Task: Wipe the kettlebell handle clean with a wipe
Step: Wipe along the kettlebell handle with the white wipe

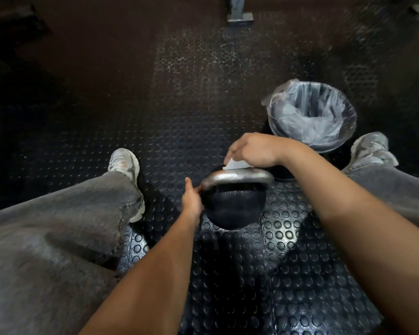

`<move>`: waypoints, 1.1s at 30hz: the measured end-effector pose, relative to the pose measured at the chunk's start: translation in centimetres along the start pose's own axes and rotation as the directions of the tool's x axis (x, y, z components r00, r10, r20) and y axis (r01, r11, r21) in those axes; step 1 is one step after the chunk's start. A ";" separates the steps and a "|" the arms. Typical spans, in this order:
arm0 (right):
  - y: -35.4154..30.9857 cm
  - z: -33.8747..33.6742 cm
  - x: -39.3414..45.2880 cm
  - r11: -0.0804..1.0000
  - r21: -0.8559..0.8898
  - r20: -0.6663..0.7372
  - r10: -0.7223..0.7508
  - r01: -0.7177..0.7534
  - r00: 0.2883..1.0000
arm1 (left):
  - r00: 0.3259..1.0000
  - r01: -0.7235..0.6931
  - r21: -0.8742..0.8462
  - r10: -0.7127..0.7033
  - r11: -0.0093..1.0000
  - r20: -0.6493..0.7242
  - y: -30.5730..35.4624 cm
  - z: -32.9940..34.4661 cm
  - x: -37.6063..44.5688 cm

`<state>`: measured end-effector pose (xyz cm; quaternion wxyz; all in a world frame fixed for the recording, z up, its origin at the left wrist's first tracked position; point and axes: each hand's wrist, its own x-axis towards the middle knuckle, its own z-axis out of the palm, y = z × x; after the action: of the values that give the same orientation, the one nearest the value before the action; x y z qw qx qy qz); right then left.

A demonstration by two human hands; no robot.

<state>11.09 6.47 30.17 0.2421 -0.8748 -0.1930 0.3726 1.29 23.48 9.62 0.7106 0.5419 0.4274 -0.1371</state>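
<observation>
Dim room, black round-studded rubber floor. Black iron kettlebell with bare silver handle sits on it between the feet. Round bin with clear plastic liner just behind the kettlebell, contents unclear. Right hand pinches white wipe on the handle; left hand grips the handle's near-left end. No legible writing.

Bare forearms, no sleeves; baggy grey jeans; pale grey-white chunky sneakers.

Black kettlebell upright on floor, silver handle; white wipe touching handle.
</observation>
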 end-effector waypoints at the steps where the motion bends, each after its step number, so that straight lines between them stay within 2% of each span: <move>1: 0.4 0.0 -0.5 1.000 0.007 -0.023 0.007 -0.007 1.000 | 1.000 -0.003 0.005 0.003 1.000 0.003 0.0 -0.1 0.0; 7: 1.6 1.3 0.8 0.936 -0.306 -0.021 0.176 -0.174 0.984 | 1.000 -0.001 0.032 0.001 0.999 0.012 -0.2 -0.2 0.0; 9: 0.8 1.8 1.7 0.950 -0.261 -0.022 0.174 -0.174 0.985 | 1.000 0.004 0.016 -0.004 1.000 0.009 -0.1 -0.2 -0.1; 12: -0.5 1.5 1.5 0.982 -0.180 0.012 0.050 -0.047 0.999 | 1.000 0.008 0.007 -0.008 1.000 0.002 0.1 0.0 -0.3; 15: -0.3 1.0 0.1 0.996 -0.090 -0.035 -0.006 0.003 0.999 | 1.000 0.013 0.020 -0.013 1.000 -0.008 0.1 0.1 -0.2; 18: 0.9 0.9 -0.8 0.989 -0.125 -0.110 0.065 -0.078 0.992 | 1.000 0.002 0.018 -0.002 1.000 -0.003 0.1 0.0 -0.3; 22: 1.1 1.3 0.3 0.941 -0.275 -0.048 0.189 -0.195 0.981 | 1.000 0.006 0.004 -0.006 1.000 0.015 0.1 0.1 -0.4; 24: 0.3 1.5 1.2 0.938 -0.288 -0.041 0.191 -0.195 0.981 | 1.000 0.008 -0.014 -0.007 1.000 0.022 0.1 0.0 -0.3; 26: -0.5 1.4 1.4 0.957 -0.264 -0.032 0.114 -0.118 0.993 | 0.999 0.014 -0.020 -0.013 1.000 0.031 0.1 0.0 -0.5; 29: -1.3 0.6 -0.1 0.989 -0.145 -0.021 0.038 -0.041 0.999 | 1.000 0.008 -0.011 -0.008 1.000 0.017 0.0 -0.1 -0.3; 31: -0.4 0.4 -0.9 0.989 -0.138 -0.045 0.045 -0.051 0.998 | 1.000 -0.001 0.004 0.001 1.000 0.015 0.0 -0.2 -0.4; 33: 0.6 0.4 -1.0 0.975 -0.188 -0.093 0.105 -0.121 0.990 | 1.000 -0.005 0.021 0.005 1.000 0.019 -0.1 -0.3 -0.5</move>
<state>10.29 5.60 30.16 0.1421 -0.9185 -0.1679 0.3287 0.84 23.57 9.94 0.7092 0.5490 0.4179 -0.1448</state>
